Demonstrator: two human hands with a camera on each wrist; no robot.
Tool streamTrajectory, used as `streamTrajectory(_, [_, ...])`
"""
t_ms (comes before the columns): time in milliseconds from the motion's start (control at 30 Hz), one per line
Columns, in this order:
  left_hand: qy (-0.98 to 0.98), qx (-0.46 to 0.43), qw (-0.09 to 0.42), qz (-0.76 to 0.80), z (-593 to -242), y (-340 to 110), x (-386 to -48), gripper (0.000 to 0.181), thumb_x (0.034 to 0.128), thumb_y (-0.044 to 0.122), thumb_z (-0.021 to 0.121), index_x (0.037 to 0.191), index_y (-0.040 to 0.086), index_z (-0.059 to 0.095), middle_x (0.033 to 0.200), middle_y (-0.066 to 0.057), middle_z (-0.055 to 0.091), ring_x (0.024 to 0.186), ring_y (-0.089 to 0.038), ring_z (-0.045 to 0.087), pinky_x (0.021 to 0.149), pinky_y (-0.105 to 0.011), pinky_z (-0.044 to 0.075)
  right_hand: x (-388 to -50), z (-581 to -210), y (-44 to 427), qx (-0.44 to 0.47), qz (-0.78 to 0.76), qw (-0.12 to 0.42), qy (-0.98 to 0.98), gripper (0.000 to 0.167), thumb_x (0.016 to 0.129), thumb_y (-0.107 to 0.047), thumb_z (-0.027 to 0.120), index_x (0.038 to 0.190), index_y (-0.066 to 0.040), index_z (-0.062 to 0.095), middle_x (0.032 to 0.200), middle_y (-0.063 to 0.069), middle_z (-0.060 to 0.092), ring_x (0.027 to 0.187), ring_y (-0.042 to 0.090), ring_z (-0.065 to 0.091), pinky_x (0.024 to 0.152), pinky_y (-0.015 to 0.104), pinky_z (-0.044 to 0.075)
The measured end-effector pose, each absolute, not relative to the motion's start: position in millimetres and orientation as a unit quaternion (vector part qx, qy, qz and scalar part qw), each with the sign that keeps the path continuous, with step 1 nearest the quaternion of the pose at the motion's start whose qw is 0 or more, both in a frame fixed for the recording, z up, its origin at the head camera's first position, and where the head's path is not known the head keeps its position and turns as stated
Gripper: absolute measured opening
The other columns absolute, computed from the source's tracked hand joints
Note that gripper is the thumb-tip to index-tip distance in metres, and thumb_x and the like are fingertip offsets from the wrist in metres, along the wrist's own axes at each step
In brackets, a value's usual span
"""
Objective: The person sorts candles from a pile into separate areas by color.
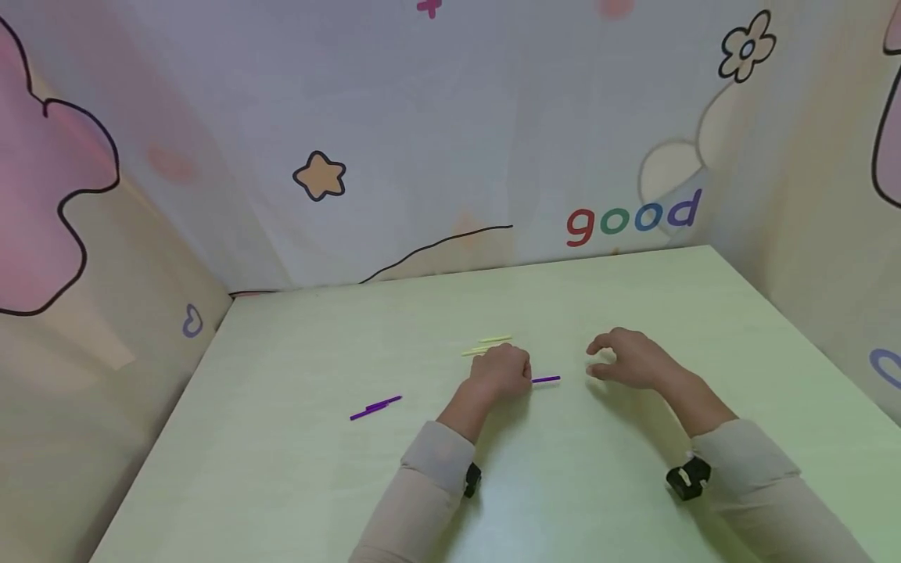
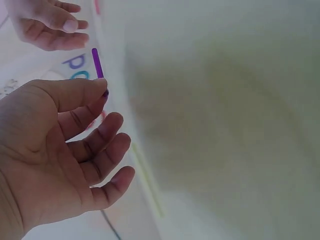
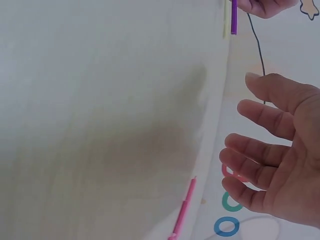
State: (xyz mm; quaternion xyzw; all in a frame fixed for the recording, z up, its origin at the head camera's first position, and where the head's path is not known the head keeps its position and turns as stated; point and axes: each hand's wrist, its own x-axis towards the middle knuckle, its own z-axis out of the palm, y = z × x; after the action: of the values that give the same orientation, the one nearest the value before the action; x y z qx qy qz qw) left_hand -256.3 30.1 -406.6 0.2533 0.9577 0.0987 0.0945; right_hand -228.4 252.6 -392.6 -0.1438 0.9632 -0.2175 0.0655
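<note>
My left hand (image 1: 498,371) pinches a thin purple stick (image 1: 546,379) between thumb and forefinger. In the left wrist view the same purple stick (image 2: 97,64) juts past the fingertips, and the other fingers curl loosely. To the right, my right hand (image 1: 639,360) is held above the table with thumb and fingers apart. Nothing lies between its fingers (image 3: 265,120) in the right wrist view. Two purple sticks (image 1: 376,408) lie side by side on the table to the left. Several pale yellow sticks (image 1: 496,338) lie just beyond my left hand, partly hidden by it.
Pink sticks (image 3: 184,206) lie on the table in the right wrist view; in the head view they do not show. The pale green table (image 1: 281,485) is bordered by printed cloth walls (image 1: 422,156) at the back and sides.
</note>
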Motion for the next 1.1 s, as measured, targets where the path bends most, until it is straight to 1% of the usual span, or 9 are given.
streamTrajectory(167, [0.956,0.263,0.076,0.107,-401,27,-248,0.013,0.0832,0.014,0.06,0.071,0.018,0.058,0.069,0.008,0.051,0.064,-0.008,0.047,0.047,-0.024,0.037,-226,-390,249,-0.144,-0.213,0.072,0.964,0.034,0.082,-0.02,0.071,0.107,0.002,0.064,0.105,0.017,0.061,0.103,0.038,0.052,0.086,0.051,0.041])
streamTrajectory(367, [0.959,0.256,0.068,0.102,-396,23,-244,0.013,0.0826,0.013,0.06,0.07,0.018,0.059,0.067,0.009,0.051,0.06,-0.007,0.046,0.046,-0.025,0.037,-224,-388,247,-0.161,-0.211,0.062,0.962,0.033,0.083,-0.019,0.07,0.106,0.004,0.064,0.101,0.016,0.062,0.101,0.038,0.053,0.084,0.05,0.042])
streamTrajectory(433, [0.958,0.259,0.066,0.099,-395,21,-243,0.013,0.0828,0.013,0.059,0.071,0.018,0.059,0.068,0.009,0.051,0.06,-0.007,0.047,0.047,-0.026,0.037,-223,-388,246,-0.168,-0.21,0.056,0.962,0.033,0.083,-0.019,0.07,0.105,0.004,0.064,0.1,0.015,0.062,0.1,0.038,0.054,0.083,0.05,0.042])
streamTrajectory(600, [0.957,0.259,0.071,0.112,-391,13,-239,0.012,0.0829,0.015,0.06,0.072,0.019,0.059,0.07,0.01,0.051,0.064,-0.008,0.047,0.054,-0.03,0.039,-213,-386,241,-0.161,-0.225,0.056,0.959,0.034,0.083,-0.021,0.069,0.107,0.003,0.064,0.103,0.017,0.059,0.103,0.04,0.052,0.084,0.05,0.041])
streamTrajectory(733, [0.957,0.258,0.064,0.117,-389,4,-236,0.012,0.0829,0.015,0.06,0.072,0.02,0.06,0.072,0.01,0.052,0.066,-0.009,0.048,0.058,-0.034,0.04,-205,-386,237,-0.154,-0.238,0.057,0.957,0.036,0.083,-0.022,0.069,0.109,0.002,0.063,0.104,0.017,0.059,0.105,0.04,0.051,0.085,0.05,0.041])
streamTrajectory(1100, [0.955,0.254,0.051,0.142,-388,-27,-221,0.011,0.0803,0.013,0.061,0.071,0.02,0.059,0.076,0.009,0.053,0.068,-0.011,0.049,0.057,-0.032,0.039,-188,-386,222,-0.147,-0.253,0.076,0.953,0.037,0.082,-0.021,0.071,0.112,-0.001,0.062,0.112,0.018,0.057,0.108,0.039,0.049,0.087,0.05,0.04])
